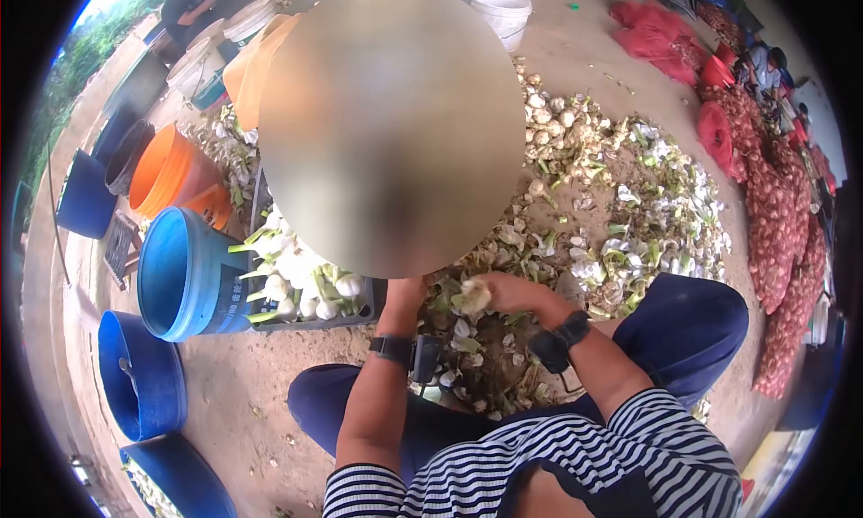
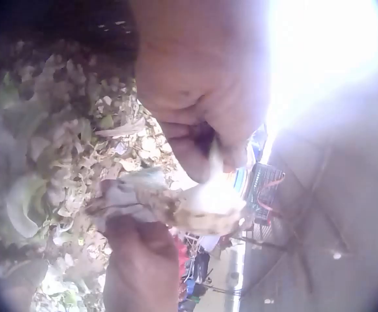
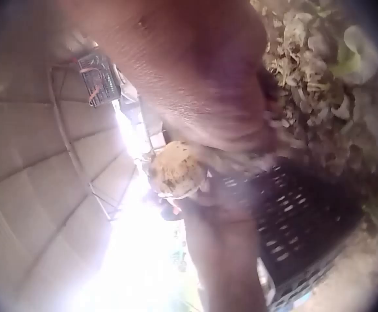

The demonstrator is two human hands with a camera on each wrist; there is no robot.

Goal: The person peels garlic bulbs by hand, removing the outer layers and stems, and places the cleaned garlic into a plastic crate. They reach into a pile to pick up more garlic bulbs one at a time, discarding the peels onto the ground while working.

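Observation:
A whitish garlic bulb (image 1: 472, 298) (image 2: 212, 208) (image 3: 178, 170) is held between the two hands, low in front of the body. My left hand (image 1: 404, 295) (image 2: 199, 84) (image 3: 225, 253) pinches it, fingers curled; the blurred disc partly covers this hand in the head view. From the other side my right hand (image 1: 514, 293) (image 2: 140, 260) (image 3: 195, 71) grips the bulb and its loose, papery skin. Trimmed bulbs with green stems (image 1: 310, 284) fill a dark crate (image 1: 364, 316) left of the hands.
Blue buckets (image 1: 162, 271) and an orange bucket (image 1: 171, 172) stand at left. Garlic leaves and peelings (image 1: 620, 239) cover the ground ahead and right. A heap of bulbs (image 1: 562, 127) lies further off. Red net sacks (image 1: 778, 221) line the right side. A large blurred disc hides the centre.

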